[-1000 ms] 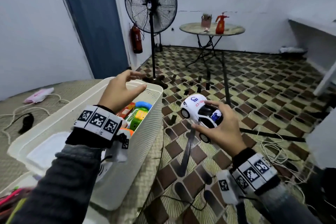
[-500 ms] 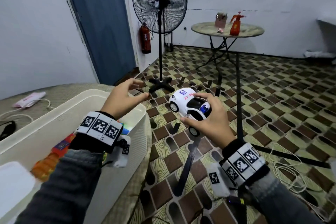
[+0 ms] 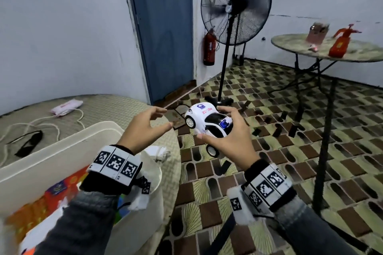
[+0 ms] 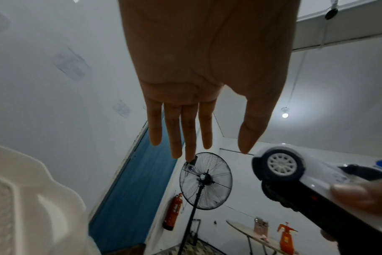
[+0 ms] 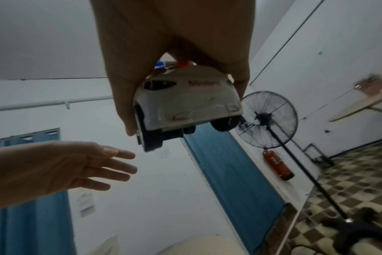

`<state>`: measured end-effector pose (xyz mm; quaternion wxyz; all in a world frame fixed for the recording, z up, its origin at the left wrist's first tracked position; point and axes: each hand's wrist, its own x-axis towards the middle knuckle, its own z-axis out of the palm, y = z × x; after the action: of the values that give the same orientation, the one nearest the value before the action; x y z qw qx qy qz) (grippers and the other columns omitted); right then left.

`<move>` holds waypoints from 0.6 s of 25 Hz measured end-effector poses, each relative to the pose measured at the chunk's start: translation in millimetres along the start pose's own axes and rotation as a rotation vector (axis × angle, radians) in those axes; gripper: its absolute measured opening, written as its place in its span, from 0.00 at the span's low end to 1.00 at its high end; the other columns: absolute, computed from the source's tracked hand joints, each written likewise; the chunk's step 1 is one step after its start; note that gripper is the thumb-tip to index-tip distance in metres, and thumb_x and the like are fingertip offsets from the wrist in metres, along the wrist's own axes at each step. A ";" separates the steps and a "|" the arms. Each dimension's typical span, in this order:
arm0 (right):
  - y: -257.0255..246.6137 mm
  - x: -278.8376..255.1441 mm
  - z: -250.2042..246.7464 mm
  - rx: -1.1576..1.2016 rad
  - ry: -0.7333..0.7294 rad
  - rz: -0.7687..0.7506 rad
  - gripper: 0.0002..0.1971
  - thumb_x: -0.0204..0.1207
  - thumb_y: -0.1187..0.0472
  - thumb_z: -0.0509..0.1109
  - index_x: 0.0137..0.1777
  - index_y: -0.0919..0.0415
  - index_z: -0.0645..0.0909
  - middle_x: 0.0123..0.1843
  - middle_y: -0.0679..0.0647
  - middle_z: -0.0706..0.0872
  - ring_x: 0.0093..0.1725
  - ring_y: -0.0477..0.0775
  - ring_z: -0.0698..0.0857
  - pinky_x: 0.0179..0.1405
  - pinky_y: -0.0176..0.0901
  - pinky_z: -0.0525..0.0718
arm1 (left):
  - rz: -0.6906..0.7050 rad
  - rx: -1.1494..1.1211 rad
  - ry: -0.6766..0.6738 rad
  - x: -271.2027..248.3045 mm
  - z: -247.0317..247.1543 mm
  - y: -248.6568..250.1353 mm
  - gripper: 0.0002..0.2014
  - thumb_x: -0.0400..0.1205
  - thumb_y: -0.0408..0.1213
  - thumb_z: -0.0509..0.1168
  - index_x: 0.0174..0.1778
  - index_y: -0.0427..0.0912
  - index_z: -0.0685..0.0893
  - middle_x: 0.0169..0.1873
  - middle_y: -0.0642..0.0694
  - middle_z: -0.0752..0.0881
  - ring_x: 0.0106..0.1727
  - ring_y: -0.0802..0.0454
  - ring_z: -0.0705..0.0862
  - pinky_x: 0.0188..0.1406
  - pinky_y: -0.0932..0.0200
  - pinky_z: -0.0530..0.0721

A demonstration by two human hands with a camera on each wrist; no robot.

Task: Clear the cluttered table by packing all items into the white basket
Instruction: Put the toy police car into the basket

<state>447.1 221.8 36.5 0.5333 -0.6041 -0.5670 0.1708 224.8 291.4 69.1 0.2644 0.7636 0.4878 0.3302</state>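
Observation:
My right hand (image 3: 224,130) grips a white toy police car (image 3: 207,122) in the air beyond the table's edge, over the tiled floor; the same car (image 5: 185,105) shows from behind in the right wrist view and the car (image 4: 294,174) shows at the right of the left wrist view. My left hand (image 3: 145,128) hovers open just left of the car, fingers straight and holding nothing, above the far corner of the white basket (image 3: 51,157). The basket sits on the table at lower left and holds colourful toys and packets.
A round woven-top table (image 3: 116,109) carries the basket, a pink pouch (image 3: 66,106) with a white cord and a black item (image 3: 29,143). A standing fan (image 3: 234,6), a red fire extinguisher (image 3: 209,47) and a second round table (image 3: 331,49) stand beyond.
The right hand has carried the car leftward and closer to the left hand. The left hand stays open near the basket's far corner. The head view has swung left and up.

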 end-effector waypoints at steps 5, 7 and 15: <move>8.4 63.2 58.6 0.120 -0.161 -0.074 0.33 0.52 0.43 0.85 0.57 0.43 0.76 0.57 0.43 0.82 0.56 0.42 0.82 0.56 0.45 0.84 | -0.146 0.087 0.129 11.6 -18.5 -20.7 0.19 0.76 0.45 0.73 0.63 0.49 0.81 0.57 0.51 0.85 0.61 0.57 0.81 0.63 0.59 0.76; 10.5 88.2 85.4 0.181 -0.242 -0.092 0.33 0.51 0.43 0.85 0.56 0.44 0.77 0.56 0.44 0.83 0.55 0.44 0.83 0.56 0.47 0.84 | -0.215 0.105 0.208 12.5 -29.2 -26.3 0.18 0.78 0.44 0.71 0.63 0.48 0.81 0.57 0.50 0.85 0.61 0.57 0.81 0.63 0.59 0.76; -4.2 170.9 168.7 0.334 -0.672 -0.266 0.32 0.52 0.45 0.86 0.56 0.43 0.76 0.56 0.41 0.81 0.54 0.43 0.82 0.58 0.48 0.83 | -0.509 0.237 0.550 20.4 -56.4 -25.9 0.17 0.80 0.39 0.69 0.65 0.42 0.81 0.56 0.48 0.85 0.60 0.55 0.82 0.61 0.62 0.75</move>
<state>359.2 445.1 45.1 0.4264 -0.3409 -0.7476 0.3782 173.3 324.8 91.6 0.1072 0.5265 0.7491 0.3875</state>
